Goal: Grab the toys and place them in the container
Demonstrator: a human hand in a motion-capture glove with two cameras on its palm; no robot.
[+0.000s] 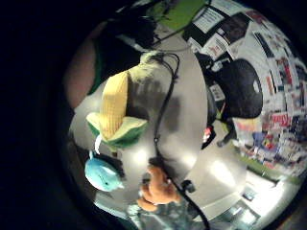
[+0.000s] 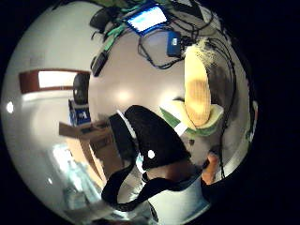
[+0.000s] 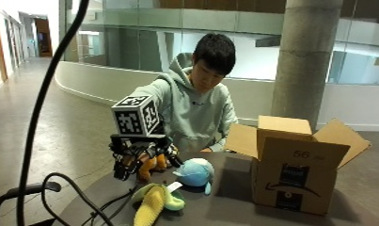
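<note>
Nearest the outside camera: yellow plush corn cob with green husk leaves point(image 3: 153, 203) lying flat on the dark round table point(image 3: 232, 207), white tag at its husk end. Just behind it, light blue round plush whale point(image 3: 196, 173) sitting on the table, close to the corn's husk end, touching or not unclear. Left of the whale, black-gloved right hand point(image 3: 142, 157) hovers low over the table, fingers hanging down and loosely curled around the top of an orange-brown plush toy point(image 3: 153, 164), which sits under the palm; contact likely but whether it is lifted off the table cannot be told. Right side of table: brown cardboard box point(image 3: 296, 175) standing upright, flaps open, well apart from the toys. Person in grey-green hoodie sits behind the table; bare hand not visible. Little-finger palm view shows corn point(image 1: 115, 108), whale point(image 1: 101, 175) and orange toy point(image 1: 158, 189) lying on the table, black cable point(image 1: 163, 110) running past them.
</note>
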